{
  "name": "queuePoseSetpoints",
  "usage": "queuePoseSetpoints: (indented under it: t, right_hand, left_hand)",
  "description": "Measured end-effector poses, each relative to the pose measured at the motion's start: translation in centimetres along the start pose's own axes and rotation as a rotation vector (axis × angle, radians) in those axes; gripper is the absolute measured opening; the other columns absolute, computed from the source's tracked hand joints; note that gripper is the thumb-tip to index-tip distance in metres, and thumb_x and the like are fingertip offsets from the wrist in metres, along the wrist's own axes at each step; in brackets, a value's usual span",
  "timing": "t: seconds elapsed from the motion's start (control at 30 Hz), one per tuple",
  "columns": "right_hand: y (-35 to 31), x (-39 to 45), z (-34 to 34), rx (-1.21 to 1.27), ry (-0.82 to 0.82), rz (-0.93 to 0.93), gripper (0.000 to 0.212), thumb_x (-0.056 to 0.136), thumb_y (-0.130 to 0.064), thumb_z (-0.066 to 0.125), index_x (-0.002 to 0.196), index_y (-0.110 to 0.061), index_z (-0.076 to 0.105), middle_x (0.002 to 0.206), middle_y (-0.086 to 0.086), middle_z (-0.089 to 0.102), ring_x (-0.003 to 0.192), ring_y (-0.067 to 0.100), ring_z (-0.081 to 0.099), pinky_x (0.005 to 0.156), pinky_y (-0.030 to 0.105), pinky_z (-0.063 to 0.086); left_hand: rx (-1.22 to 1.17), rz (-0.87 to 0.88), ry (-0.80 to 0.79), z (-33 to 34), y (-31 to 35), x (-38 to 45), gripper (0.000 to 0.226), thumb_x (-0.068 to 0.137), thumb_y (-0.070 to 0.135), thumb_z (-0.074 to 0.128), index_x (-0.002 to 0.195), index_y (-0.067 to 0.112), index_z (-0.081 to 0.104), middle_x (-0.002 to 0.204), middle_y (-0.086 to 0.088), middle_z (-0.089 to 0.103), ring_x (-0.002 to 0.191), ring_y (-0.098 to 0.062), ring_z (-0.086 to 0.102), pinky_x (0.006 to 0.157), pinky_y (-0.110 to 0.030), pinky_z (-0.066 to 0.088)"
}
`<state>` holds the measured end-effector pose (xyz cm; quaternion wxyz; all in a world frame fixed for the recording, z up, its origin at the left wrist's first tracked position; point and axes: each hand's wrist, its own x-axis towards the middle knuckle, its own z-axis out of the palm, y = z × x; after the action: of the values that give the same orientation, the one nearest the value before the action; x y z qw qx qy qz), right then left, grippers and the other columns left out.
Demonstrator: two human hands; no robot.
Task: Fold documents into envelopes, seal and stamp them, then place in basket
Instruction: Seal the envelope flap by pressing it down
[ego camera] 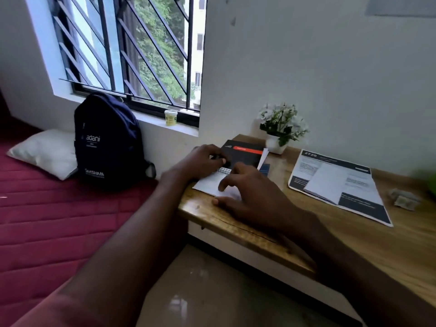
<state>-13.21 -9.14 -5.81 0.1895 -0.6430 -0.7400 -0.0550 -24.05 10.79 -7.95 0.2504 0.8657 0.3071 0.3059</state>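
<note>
The right hand (247,197) is laid flat on the white envelope (212,182) at the near left corner of the wooden table (354,244). Its fingers are spread and pressed down on the paper, and the thumb is stretched along the near edge. The envelope is held in place under this hand. A little row of stamps (224,171) is seen at the far end of the envelope, between the two hands.

Just past it, the left hand (205,159) is curled over that far end. Something small and dark is pinched in its fingers — maybe a stamp tool, but it is too blurry to tell.

Right behind the hands, a black book with a red band (245,151) is found, with white papers tucked under it. To the right, a big printed sheet (339,185) is spread on the table, with a folded white paper on top. Some crumpled paper (404,199) is seen near the right edge.

Farther back, a small white pot of flowers (280,128) is stood against the wall. Off to the left, a dark blue backpack (107,142) and a white pillow (44,152) are set on a red mattress (59,220) — under a barred window (127,50) with a small yellow tub (170,117) on its sill.
</note>
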Motion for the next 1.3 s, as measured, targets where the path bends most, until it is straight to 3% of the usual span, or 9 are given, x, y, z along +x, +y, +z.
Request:
queuePoseSetpoints:
  t: [0.2,0.47,0.63,0.8,0.87,1.0,1.07,1.17,1.3]
  right_hand:
    - [-1.3,0.3,0.2,-0.023,-0.018,0.063,0.042,0.091,-0.057,0.065,0.119,-0.027,0.070,0.125,-0.003,0.052,0.114,0.014,0.047,0.088,0.035,0.049]
    - [-2.0,0.7,0.1,0.198,0.068,0.156,0.013,0.084,-0.037,0.081,0.088,-0.031,0.069,0.099,-0.012,0.055,0.090,0.005,0.053,0.067,0.019,0.036]
    - [-2.5,-0.3,-1.0,0.276,0.197,0.071,0.009,0.086,-0.029,0.080,0.088,-0.028,0.071,0.086,-0.013,0.069,0.082,0.003,0.063,0.074,0.029,0.053]
    - [-3.1,-2.1,-3.0,0.336,0.286,-0.057,0.009,0.086,-0.018,0.081,0.092,-0.021,0.075,0.086,-0.014,0.071,0.082,0.001,0.065,0.070,0.008,0.043]
    - [-3.4,-3.2,-4.0,0.362,0.316,-0.092,0.009,0.086,-0.016,0.081,0.092,-0.019,0.076,0.087,-0.013,0.072,0.083,0.001,0.065,0.071,0.006,0.042]
    - [-4.0,-5.2,-6.3,0.458,0.375,-0.118,0.009,0.086,-0.018,0.082,0.093,-0.019,0.076,0.088,-0.013,0.072,0.084,0.009,0.067,0.068,0.019,0.050]
    - [-4.1,-6.2,-7.7,0.554,0.406,-0.087,0.010,0.086,-0.017,0.082,0.093,-0.019,0.076,0.090,-0.011,0.073,0.085,0.013,0.069,0.068,0.030,0.055]
    - [-4.0,-8.1,-10.6,0.740,0.491,-0.084,0.011,0.084,-0.008,0.082,0.092,-0.012,0.077,0.091,-0.003,0.075,0.087,0.020,0.071,0.070,0.036,0.056]
    - [-3.1,-10.8,-14.1,1.061,0.614,-0.100,0.012,0.079,-0.011,0.079,0.088,-0.018,0.077,0.090,0.000,0.071,0.086,0.021,0.065,0.076,0.039,0.051]
  left_hand:
    - [-0.012,0.025,0.004,-0.3,0.1,-0.2,0.018,0.089,0.022,0.067,0.102,0.026,0.080,0.102,0.004,0.076,0.101,-0.015,0.068,0.093,-0.033,0.053]
    - [-0.010,0.029,0.049,-0.5,0.5,-0.5,0.016,0.089,0.019,0.070,0.100,0.020,0.081,0.100,0.003,0.077,0.097,-0.014,0.068,0.088,-0.030,0.052]
    - [-0.037,0.019,0.085,-0.9,1.0,-0.7,0.021,0.095,0.031,0.068,0.096,0.014,0.081,0.093,0.000,0.077,0.093,-0.016,0.071,0.085,-0.033,0.054]
    - [-0.032,0.006,0.063,-1.1,1.4,-1.0,0.025,0.096,0.032,0.069,0.098,0.009,0.079,0.099,-0.008,0.077,0.095,-0.021,0.069,0.085,-0.036,0.053]
    - [-0.035,0.006,0.059,-1.1,1.5,-1.2,0.019,0.095,0.032,0.069,0.090,0.016,0.078,0.093,-0.001,0.075,0.091,-0.015,0.069,0.079,-0.033,0.052]
    - [-0.021,0.040,0.105,-1.4,1.8,-1.7,0.014,0.096,0.033,0.069,0.088,0.026,0.077,0.080,0.014,0.068,0.076,0.005,0.061,0.068,-0.024,0.044]
    - [-0.013,0.095,0.135,-1.7,2.0,-2.2,0.015,0.096,0.027,0.071,0.092,0.016,0.079,0.080,0.008,0.067,0.072,0.002,0.059,0.067,-0.027,0.045]
    - [-0.052,0.143,0.187,-1.7,2.8,-3.0,0.013,0.091,0.019,0.073,0.079,0.015,0.075,0.070,0.010,0.065,0.067,-0.001,0.057,0.067,-0.033,0.046]
    - [-0.073,0.108,0.173,-1.6,3.6,-3.4,0.053,0.078,0.062,0.059,0.090,0.016,0.082,0.087,0.002,0.079,0.085,-0.013,0.072,0.082,-0.040,0.056]
